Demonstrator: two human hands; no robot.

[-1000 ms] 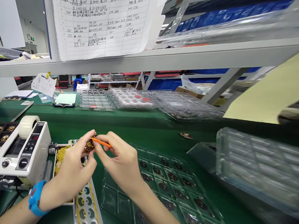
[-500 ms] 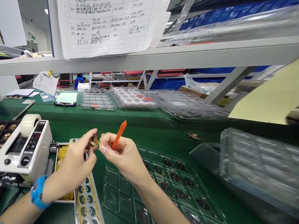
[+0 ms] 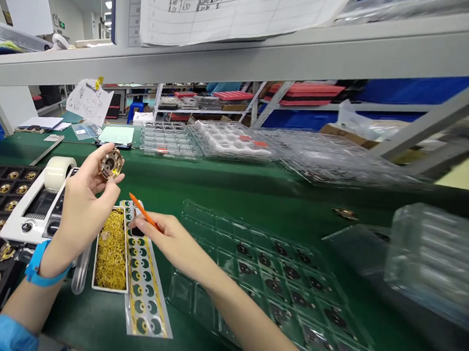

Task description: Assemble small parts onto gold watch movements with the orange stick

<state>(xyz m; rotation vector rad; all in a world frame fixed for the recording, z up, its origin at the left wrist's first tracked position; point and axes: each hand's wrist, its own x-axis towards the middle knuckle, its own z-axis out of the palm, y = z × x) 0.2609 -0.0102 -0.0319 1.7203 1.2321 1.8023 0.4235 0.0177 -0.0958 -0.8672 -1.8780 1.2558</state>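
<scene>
My left hand [image 3: 88, 198] is raised, with thumb and fingers closed on the edge of a round gold metal part [image 3: 111, 164] whose inner side faces me. My right hand [image 3: 163, 232] is shut on an orange pointed stick [image 3: 143, 210], its tip up and to the left. The right fingertips are over the upper end of a sticker strip [image 3: 148, 292] with rows of cut-out shapes and yellow edges. A small dark thing [image 3: 137, 230] shows beneath them; I cannot make out what it is. Beside the strip stands a white box [image 3: 94, 273] of small yellow pieces.
A white tape dispenser [image 3: 29, 221] and a black tray [image 3: 0, 235] of round gold parts are on the left. Clear plastic trays [image 3: 215, 227] with dark parts lie at right. More trays [image 3: 157, 139] line the back, under a grey shelf beam [image 3: 209, 63].
My hands have parted. The left has moved up and left with the round part, now facing me; the right has moved left and down, its orange stick now leaning left. The view has shifted.
</scene>
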